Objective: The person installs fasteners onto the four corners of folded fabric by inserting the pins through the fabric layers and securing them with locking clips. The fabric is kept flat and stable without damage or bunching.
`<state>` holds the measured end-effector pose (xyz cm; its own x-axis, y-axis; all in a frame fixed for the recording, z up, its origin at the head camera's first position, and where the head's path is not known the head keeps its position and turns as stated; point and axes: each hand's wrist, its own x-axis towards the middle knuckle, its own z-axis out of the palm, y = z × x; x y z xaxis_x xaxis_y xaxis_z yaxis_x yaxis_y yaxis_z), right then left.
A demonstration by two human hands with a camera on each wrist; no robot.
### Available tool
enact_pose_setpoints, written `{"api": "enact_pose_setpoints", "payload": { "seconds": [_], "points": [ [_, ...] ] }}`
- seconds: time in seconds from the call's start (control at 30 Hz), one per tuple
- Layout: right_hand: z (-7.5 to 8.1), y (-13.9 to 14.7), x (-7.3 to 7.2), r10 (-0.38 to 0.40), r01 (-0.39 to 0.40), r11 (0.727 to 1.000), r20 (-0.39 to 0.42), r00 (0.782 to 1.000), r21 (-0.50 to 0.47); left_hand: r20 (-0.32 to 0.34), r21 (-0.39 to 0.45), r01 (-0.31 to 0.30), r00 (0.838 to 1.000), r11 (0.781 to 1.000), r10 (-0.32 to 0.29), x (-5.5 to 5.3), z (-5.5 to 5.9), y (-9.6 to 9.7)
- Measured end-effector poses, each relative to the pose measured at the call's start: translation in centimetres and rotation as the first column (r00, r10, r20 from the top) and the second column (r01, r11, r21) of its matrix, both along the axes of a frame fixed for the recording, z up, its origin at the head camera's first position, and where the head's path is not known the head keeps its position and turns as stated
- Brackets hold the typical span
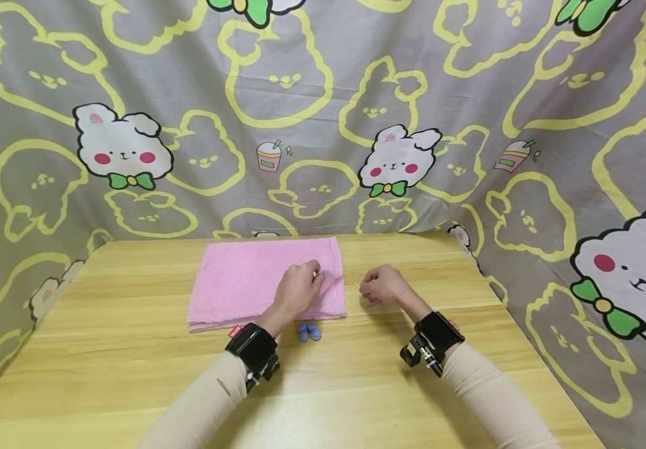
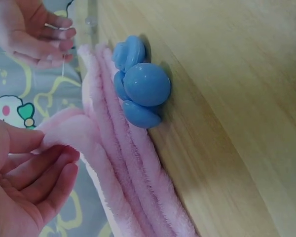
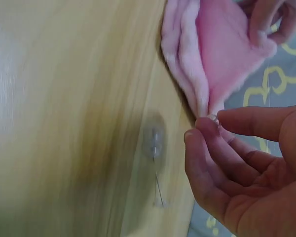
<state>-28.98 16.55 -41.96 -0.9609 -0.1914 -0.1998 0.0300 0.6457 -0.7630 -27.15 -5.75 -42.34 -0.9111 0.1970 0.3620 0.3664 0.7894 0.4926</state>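
Note:
A folded pink plush cloth (image 1: 244, 274) lies on the wooden table. My left hand (image 1: 297, 288) pinches its top layer near the right side and lifts it, as the left wrist view shows. To the right of the cloth, my right hand (image 1: 383, 284) pinches a thin, pale pin-like piece (image 2: 64, 66) between thumb and forefinger, its tip sticking out. Beneath that hand, a small clear plastic piece (image 3: 153, 140) with thin metal prongs lies on the table. Glossy blue rounded pieces (image 2: 147, 85) lie beside the cloth's front edge.
The wooden table (image 1: 132, 374) runs back to a grey curtain (image 1: 312, 56) printed with rabbits, which also hangs along both sides. Each wrist wears a black strap (image 1: 252, 346) with a small camera.

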Motion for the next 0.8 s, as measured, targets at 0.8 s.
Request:
{"api": "enact_pose_setpoints", "payload": {
  "seconds": [0.8],
  "points": [
    [0.2, -4.9, 1.1, -0.025, 0.01, 0.989, -0.1, 0.995, -0.148, 0.071, 0.068, -0.016, 0.997, 0.998, 0.011, 0.2, 0.1, -0.2]
  ]
}}
